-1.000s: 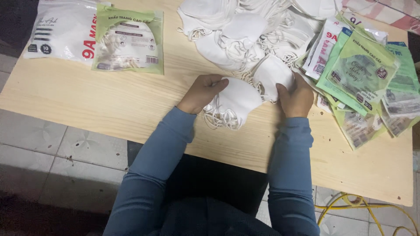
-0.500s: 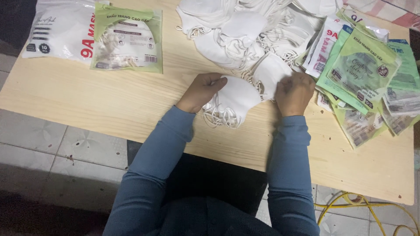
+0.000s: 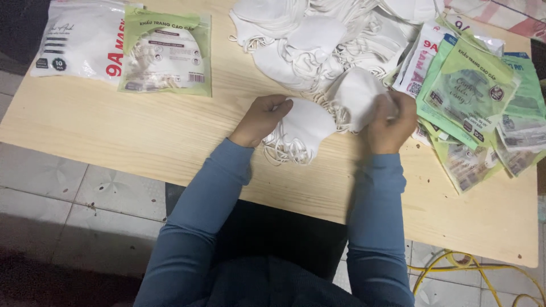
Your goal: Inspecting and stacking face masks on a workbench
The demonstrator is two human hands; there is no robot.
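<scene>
Head camera looks down at your two hands over a pale wooden table. Your left hand is curled, and its fingers pinch the upper edge of a small stack of white cloth face masks. This stack lies on the table in front of you, and its thin white ear loops hang out toward you. Your right hand is closed around the right edge of one more white cup-shaped mask, which stands tilted just beside the stack and touches it. Both of your arms are in blue long sleeves.

Behind the two masks, a big loose heap of white masks covers the far middle of the table. To the right of your right hand there is a fanned pile of flat green and white plastic packets, overlapping each other. At the far left lie a white plastic bag and, partly over it, a green-edged packet with masks inside. A yellow cable lies on the tiled floor at the lower right.
</scene>
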